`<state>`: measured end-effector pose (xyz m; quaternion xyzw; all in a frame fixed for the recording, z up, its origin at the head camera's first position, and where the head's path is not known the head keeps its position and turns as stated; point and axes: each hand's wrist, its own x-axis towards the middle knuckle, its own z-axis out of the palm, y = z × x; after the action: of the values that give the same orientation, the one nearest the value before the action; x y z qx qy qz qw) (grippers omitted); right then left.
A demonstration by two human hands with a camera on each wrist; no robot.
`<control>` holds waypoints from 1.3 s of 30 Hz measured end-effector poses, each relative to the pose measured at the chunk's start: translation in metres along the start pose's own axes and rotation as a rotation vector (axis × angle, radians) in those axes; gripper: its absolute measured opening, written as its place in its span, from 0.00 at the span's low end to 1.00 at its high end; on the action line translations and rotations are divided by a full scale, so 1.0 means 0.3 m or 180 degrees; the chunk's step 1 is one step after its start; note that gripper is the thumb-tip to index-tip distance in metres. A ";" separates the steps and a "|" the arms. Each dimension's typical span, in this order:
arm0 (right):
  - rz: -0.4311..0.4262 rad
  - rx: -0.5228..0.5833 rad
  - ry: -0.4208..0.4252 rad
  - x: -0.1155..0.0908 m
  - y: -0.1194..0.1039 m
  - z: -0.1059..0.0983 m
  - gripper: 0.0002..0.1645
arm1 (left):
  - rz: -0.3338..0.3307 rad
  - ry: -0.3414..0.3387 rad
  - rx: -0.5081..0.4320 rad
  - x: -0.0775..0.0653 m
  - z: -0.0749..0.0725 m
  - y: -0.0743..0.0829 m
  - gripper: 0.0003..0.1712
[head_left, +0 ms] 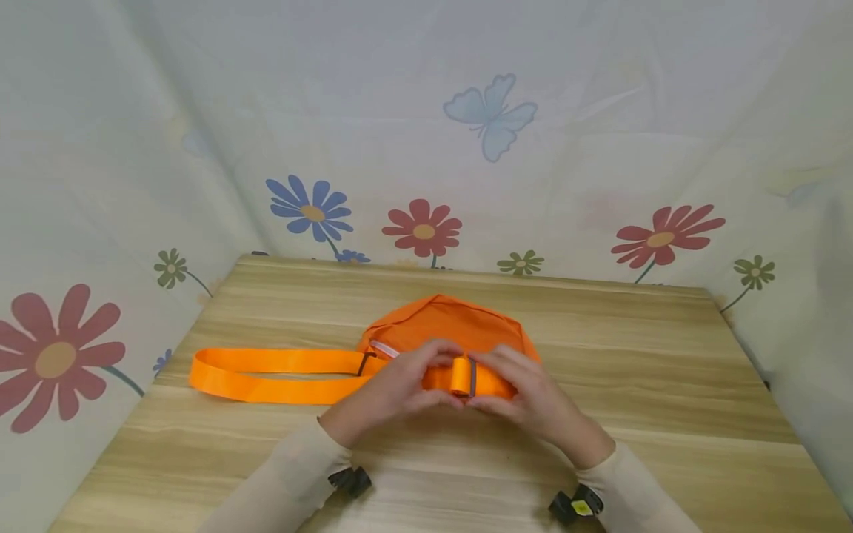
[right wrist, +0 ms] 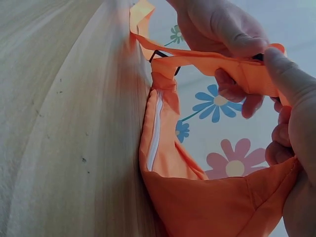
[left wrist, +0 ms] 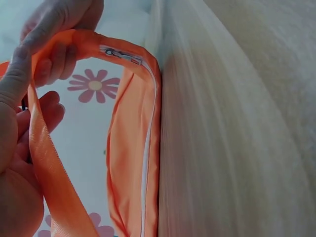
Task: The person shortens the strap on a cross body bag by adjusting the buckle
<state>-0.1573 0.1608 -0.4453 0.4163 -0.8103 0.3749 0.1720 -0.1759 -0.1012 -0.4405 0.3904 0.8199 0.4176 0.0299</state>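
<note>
An orange sling bag (head_left: 443, 322) stands on the table with a white-edged zipper (head_left: 384, 349) on its left. Its orange strap (head_left: 266, 390) loops out to the left through a black ring (head_left: 365, 363). My left hand (head_left: 400, 389) grips the strap just left of a dark slide buckle (head_left: 473, 376), thumb below and fingers above. From the other side, my right hand (head_left: 533, 392) pinches the webbing right at the buckle. A short fold of strap (head_left: 460, 375) stands up between the hands. In the right wrist view, the strap (right wrist: 227, 66) is lifted off the table, beside the bag's body (right wrist: 212, 202).
The wood-grain table (head_left: 633, 348) reaches back to a white cloth backdrop (head_left: 373, 111) printed with flowers and a butterfly. Black wrist cameras (head_left: 351, 481) sit on both sleeves. A zipper pull (left wrist: 121, 54) shows on the bag's edge in the left wrist view.
</note>
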 end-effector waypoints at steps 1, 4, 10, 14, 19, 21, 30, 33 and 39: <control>-0.0025 -0.0004 0.0003 0.001 0.000 0.000 0.33 | -0.0015 -0.0031 0.0037 0.001 -0.001 -0.001 0.42; -0.0094 0.0016 0.0055 0.003 0.000 0.002 0.32 | -0.0006 -0.0103 0.0252 0.002 -0.002 -0.006 0.43; -0.0056 0.0028 0.0148 0.000 0.007 0.002 0.28 | 0.0078 -0.0084 0.0928 -0.014 -0.008 -0.012 0.34; -0.0029 -0.0042 0.0133 -0.005 0.012 0.000 0.28 | 0.0065 -0.0044 0.1013 -0.026 -0.017 -0.011 0.32; -0.0085 -0.0038 0.0086 -0.011 0.025 -0.003 0.28 | 0.0035 -0.0035 0.0979 -0.042 -0.034 -0.011 0.33; -0.0106 -0.0022 0.0058 -0.011 0.029 -0.003 0.29 | 0.0038 -0.0044 0.0960 -0.047 -0.039 -0.015 0.33; -0.0128 0.0001 0.0042 -0.016 0.035 -0.007 0.33 | 0.0171 0.0020 0.1116 -0.073 -0.058 -0.040 0.34; -0.0135 0.0018 0.0096 -0.019 0.044 -0.012 0.28 | 0.0138 0.0070 0.1246 -0.093 -0.076 -0.052 0.34; -0.0219 0.0061 0.0141 -0.025 0.063 -0.029 0.29 | 0.0058 0.0088 0.1274 -0.118 -0.100 -0.068 0.32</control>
<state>-0.1683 0.1784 -0.4528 0.4371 -0.7879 0.3856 0.1987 -0.1752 -0.1517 -0.4452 0.3901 0.8834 0.2519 -0.0633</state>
